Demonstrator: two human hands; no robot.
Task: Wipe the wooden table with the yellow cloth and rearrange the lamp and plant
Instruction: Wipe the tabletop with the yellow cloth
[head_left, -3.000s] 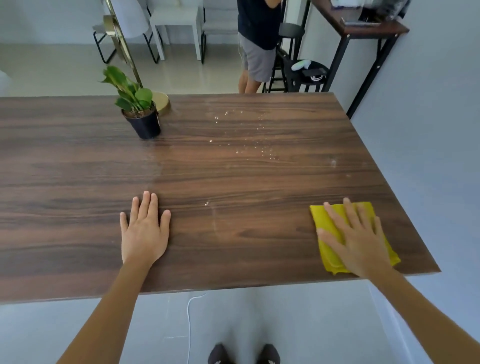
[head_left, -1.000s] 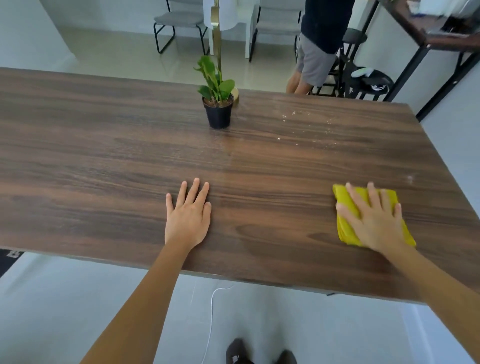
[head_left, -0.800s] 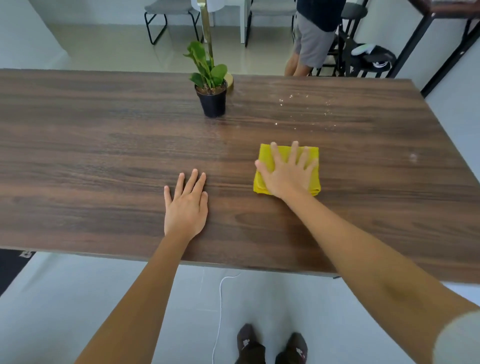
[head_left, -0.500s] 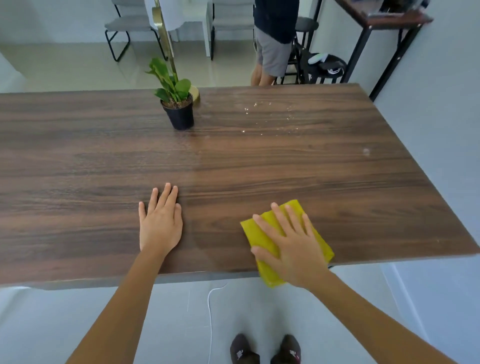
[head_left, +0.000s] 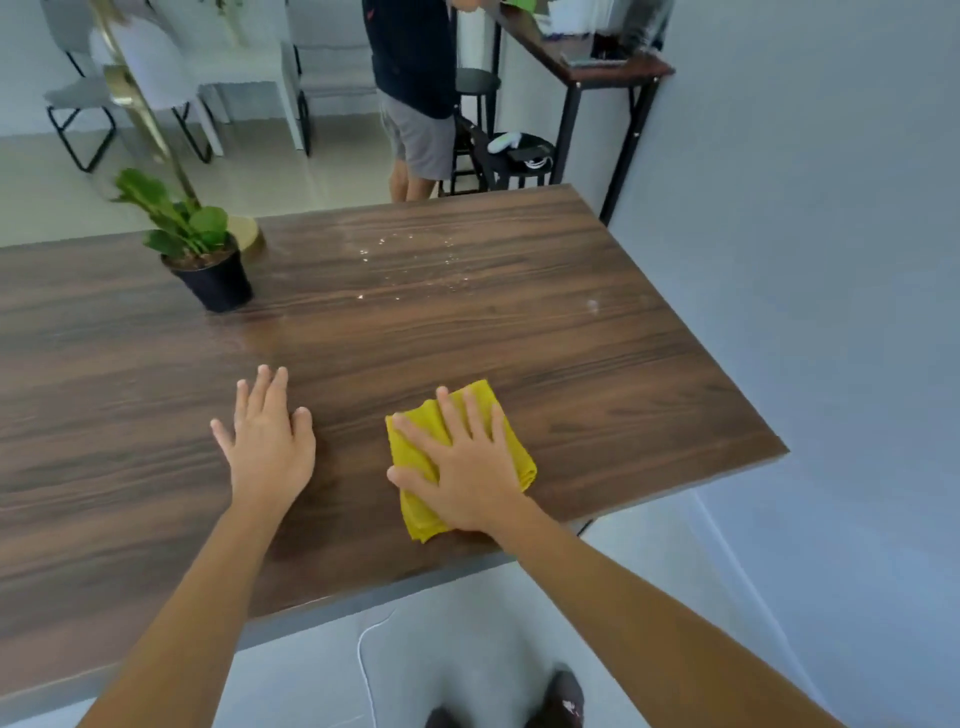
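Head camera is looking down on the wooden table (head_left: 571, 332), where the right hand (head_left: 470, 467) is pressing flat on the folded yellow cloth (head_left: 415, 462) near the front edge, fingers spread open and gripping nothing, cloth showing past the fingertips and beside the thumb. Left hand (head_left: 270, 441) is lying flat on the bare wood beside it, fingers extended. Potted plant (head_left: 200, 249) is standing at the far left, touching the gold lamp base (head_left: 247, 234) behind it. White crumbs (head_left: 410, 265) are lying farther back.
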